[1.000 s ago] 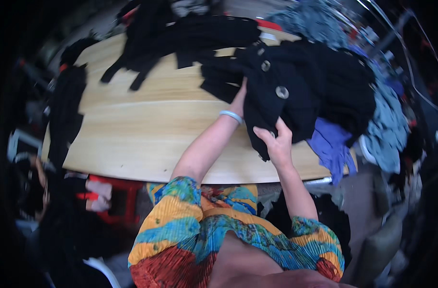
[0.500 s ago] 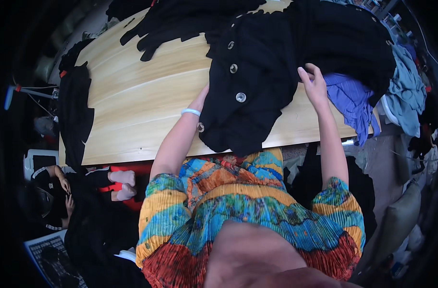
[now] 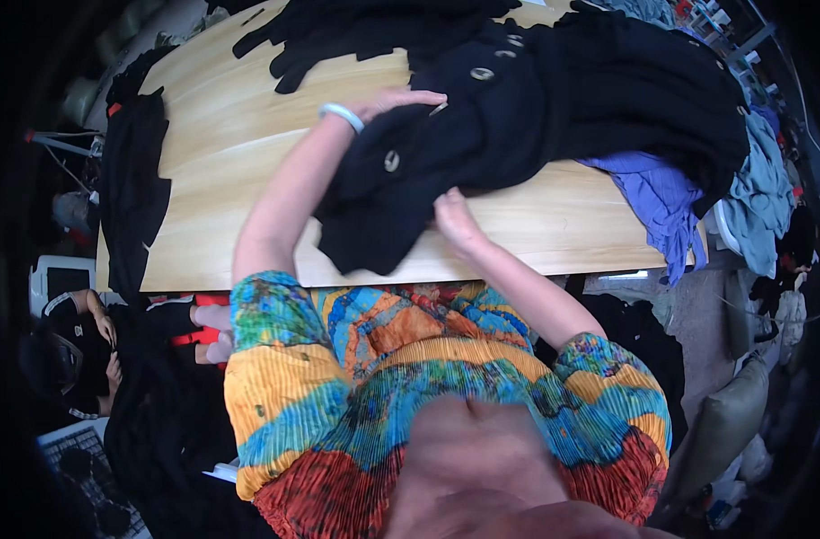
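Observation:
A long black button-front garment (image 3: pixel 509 126) lies across the table, with large round buttons along its left part and folds through its middle. My left hand (image 3: pixel 399 101), wearing a pale bangle, rests on the garment's upper left edge beside a button. Its fingers are stretched out to the right over the cloth. Lower down, my right hand (image 3: pixel 457 221) is closed at the garment's near edge, with the fingers curled around cloth. The garment's lower left end hangs toward the table's front edge.
More black cloth pieces (image 3: pixel 338 40) lie at the back of the wooden table (image 3: pixel 221 198), and another black piece (image 3: pixel 133 193) drapes over its left side. Purple cloth (image 3: pixel 652 193) and grey-green cloth (image 3: pixel 756 202) hang at the right. A person (image 3: pixel 87 350) sits low at the left.
My left hand has moved up and onto the garment. My right hand came left and down and closed on its near edge. The garment's lower end has swung left.

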Motion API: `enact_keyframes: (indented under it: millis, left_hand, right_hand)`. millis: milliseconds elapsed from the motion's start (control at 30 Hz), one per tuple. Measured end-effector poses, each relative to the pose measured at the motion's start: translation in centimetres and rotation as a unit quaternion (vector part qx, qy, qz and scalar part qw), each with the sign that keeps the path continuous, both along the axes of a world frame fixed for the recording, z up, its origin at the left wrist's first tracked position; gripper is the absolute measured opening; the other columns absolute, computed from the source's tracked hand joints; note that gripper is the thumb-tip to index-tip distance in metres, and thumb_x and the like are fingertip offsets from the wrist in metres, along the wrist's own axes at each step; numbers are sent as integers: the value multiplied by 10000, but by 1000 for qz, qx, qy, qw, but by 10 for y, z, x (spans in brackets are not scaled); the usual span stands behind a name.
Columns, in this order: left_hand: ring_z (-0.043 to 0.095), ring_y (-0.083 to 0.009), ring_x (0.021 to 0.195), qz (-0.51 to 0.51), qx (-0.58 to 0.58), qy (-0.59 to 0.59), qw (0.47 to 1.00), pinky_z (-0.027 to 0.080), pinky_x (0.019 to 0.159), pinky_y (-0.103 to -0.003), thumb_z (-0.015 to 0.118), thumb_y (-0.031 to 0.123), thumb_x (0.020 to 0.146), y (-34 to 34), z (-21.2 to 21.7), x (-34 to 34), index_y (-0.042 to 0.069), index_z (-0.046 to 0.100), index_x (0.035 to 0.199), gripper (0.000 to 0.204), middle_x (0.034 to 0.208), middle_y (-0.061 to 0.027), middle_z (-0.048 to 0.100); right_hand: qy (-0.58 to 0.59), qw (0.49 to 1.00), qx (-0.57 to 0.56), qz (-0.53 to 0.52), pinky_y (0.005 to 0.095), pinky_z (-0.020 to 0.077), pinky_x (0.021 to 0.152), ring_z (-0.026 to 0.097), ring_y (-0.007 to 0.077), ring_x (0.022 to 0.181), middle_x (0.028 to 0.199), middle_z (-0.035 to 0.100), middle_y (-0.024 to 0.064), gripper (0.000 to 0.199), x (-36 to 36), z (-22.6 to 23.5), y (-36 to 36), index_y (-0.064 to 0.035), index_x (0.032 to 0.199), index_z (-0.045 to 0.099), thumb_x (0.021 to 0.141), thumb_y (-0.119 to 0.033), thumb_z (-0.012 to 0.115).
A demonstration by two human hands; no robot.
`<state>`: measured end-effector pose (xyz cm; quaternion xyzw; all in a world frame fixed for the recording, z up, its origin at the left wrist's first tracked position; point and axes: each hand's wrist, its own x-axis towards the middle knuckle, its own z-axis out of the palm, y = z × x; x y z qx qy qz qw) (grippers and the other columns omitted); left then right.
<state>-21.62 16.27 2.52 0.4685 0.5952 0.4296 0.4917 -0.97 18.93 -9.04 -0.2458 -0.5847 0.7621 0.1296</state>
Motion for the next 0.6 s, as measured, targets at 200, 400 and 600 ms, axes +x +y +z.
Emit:
enact_keyframes:
  millis: [200,400,600]
  left_hand:
    - [563,-168,934,-110,-189,154,964,411,858,-276,697,424,687,-32,11,-26,-7,591,1065,583,1020,-100,615]
    - [476,-316,1121,61,-165,353,919,382,927,-372,573,534,753,-99,-50,-21,50,435,1256,712,1196,-193,514]
    - [511,-345,1055,249,-49,486,836,340,896,-474,456,683,726,-103,-57,49,76,514,1175,757,1108,-196,543]
  right_hand:
    - [-121,962,106,223,299,457,757,577,198,815,872,602,171,352,-17,37,-86,107,828,549,874,-227,447]
    - [56,918,216,327,249,475,746,614,124,824,932,640,94,209,23,73,-58,-16,1027,589,863,-137,543]
    - [-22,886,445,-133,340,385,903,490,309,1071,1146,505,227,588,-4,91,132,-64,1258,429,798,-391,596]
